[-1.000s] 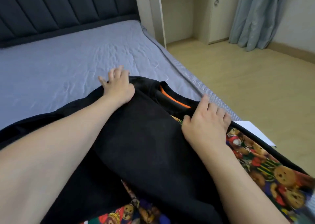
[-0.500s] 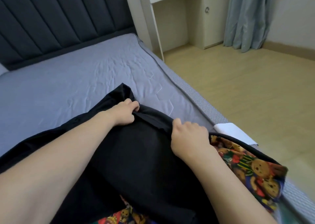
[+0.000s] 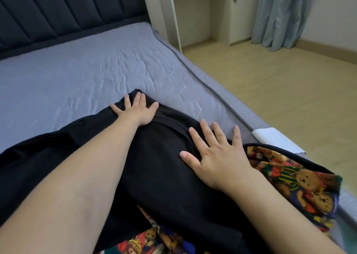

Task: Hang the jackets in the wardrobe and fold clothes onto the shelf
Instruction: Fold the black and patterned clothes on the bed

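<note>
Both hands press flat on a black garment (image 3: pixel 158 176) spread over the bed (image 3: pixel 77 76).

The left hand (image 3: pixel 136 111) lies with fingers straight and splayed on the garment's far end, the right hand (image 3: pixel 216 155) likewise flat on its near right part (neither grips any cloth). The garment's long axis runs from the person away towards the headboard (image 3: pixel 67 8), its far end narrowing to a point. A bear-print fabric (image 3: pixel 293 182) shows beneath it at the right edge.

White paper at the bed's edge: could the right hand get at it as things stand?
Probably yes. The right hand lies flat on the black garment, holding nothing, and the white paper sits uncovered just beyond its fingertips, nothing between.
</note>
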The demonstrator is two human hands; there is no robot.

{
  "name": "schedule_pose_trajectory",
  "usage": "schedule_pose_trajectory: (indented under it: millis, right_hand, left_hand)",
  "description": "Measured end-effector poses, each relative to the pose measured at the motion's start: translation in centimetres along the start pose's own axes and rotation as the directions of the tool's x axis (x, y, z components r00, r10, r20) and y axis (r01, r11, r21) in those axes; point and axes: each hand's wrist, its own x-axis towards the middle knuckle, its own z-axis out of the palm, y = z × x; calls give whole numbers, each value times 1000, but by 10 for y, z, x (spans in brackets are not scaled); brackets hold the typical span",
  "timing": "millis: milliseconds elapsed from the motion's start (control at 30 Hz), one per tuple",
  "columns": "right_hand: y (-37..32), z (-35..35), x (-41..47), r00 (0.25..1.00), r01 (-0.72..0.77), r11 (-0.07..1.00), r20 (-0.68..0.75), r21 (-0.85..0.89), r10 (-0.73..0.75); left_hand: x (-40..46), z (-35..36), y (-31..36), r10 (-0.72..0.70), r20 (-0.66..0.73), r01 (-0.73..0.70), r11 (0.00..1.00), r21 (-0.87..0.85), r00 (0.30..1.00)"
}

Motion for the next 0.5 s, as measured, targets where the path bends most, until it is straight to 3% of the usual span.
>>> schedule_pose_trajectory:
  millis: [167, 300, 333, 433, 500]
  right_hand:
    - [2, 12, 4, 1000, 7, 1000, -9, 1, -7]
    - [3, 14, 6, 1000, -1, 1000, 2, 7, 1]
    - [3, 15, 7, 1000, 0, 1000, 7, 5, 0]
    - [2, 15, 7, 1000, -4, 1000, 10, 5, 4]
    - [2, 14, 7, 1000, -6, 1000, 19, -2, 6]
  left_hand:
    - [31, 2, -9, -54, -58, 53, 998, -16, 997]
    - [13, -4, 11, 179, -306, -181, 983, 22, 935]
    - [2, -4, 16, 223, -290, -238, 971, -14, 931]
    - [-33, 18, 21, 280, -48, -282, 958, -45, 959]
    - [-51, 35, 14, 265, -25, -265, 964, -9, 964]
